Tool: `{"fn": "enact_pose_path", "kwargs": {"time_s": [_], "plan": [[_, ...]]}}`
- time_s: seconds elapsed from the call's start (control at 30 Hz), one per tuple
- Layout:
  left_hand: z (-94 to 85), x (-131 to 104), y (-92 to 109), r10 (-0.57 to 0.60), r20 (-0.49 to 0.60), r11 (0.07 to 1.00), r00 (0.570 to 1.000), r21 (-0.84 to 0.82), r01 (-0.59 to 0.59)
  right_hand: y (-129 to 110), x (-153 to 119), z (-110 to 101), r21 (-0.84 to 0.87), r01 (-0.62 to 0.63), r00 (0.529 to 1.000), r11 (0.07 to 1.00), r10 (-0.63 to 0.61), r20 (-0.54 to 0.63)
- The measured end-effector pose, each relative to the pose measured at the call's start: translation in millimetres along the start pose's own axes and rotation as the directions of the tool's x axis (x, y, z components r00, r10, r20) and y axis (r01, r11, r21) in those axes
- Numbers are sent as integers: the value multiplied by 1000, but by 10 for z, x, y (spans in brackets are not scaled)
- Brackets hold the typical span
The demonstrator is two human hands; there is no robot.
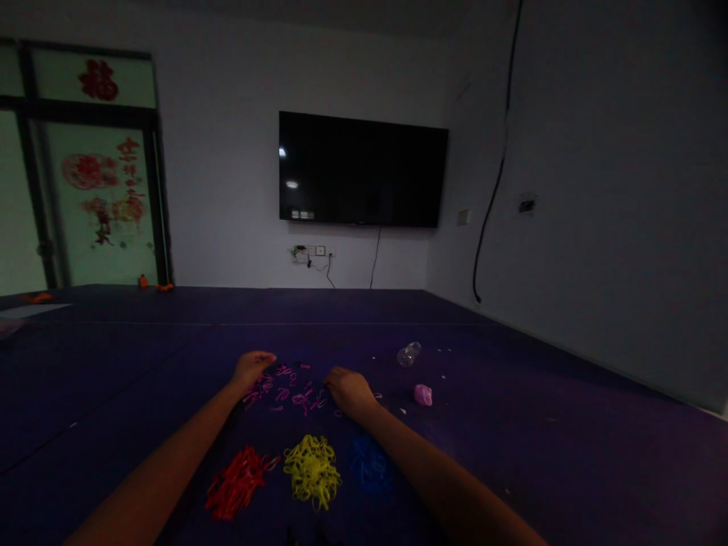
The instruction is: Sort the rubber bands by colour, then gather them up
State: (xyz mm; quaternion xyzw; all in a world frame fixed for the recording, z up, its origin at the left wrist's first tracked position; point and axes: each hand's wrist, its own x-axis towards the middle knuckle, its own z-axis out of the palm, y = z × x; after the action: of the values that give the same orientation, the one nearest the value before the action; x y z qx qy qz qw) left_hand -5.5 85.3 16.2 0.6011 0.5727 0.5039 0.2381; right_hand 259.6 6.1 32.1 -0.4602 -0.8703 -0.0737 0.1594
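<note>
Pink rubber bands [299,399] lie loosely scattered on the dark purple tabletop between my hands. My left hand [250,369] is at the left edge of the scatter, its fingers drawn together; what they pinch, if anything, is too dark to make out. On the right edge, my right hand [349,390] rests low with curled fingers pointing down at the bands, their tips partly hidden. Closer to me are a heap of red rubber bands [237,481], a heap of yellow ones [312,470], and dim blue ones [369,464] beside my right forearm.
Right of my right hand are a pink lump [422,394] and a clear plastic piece [409,354], with small white scraps around them. Small orange items [143,281] sit at the far left edge. A television [364,171] hangs on the wall behind the purple surface [171,364].
</note>
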Motion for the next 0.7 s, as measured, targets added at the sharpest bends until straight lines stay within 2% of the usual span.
{"fn": "enact_pose_path", "kwargs": {"time_s": [0.2,0.33,0.47,0.7], "plan": [[119,43,84,-15,134,975,991,220,-15,12,8,11,0,31,999,1000,-31,-17],[132,50,94,-22,161,948,987,317,-31,-1,-3,-8,-1,46,999,999,-46,-13],[131,35,71,10,157,947,988,314,-59,-13,-10,-22,-18,55,998,998,-55,-5],[141,4,-2,62,95,977,994,196,-80,-26,-21,-47,-36,72,997,997,-72,2]]}}
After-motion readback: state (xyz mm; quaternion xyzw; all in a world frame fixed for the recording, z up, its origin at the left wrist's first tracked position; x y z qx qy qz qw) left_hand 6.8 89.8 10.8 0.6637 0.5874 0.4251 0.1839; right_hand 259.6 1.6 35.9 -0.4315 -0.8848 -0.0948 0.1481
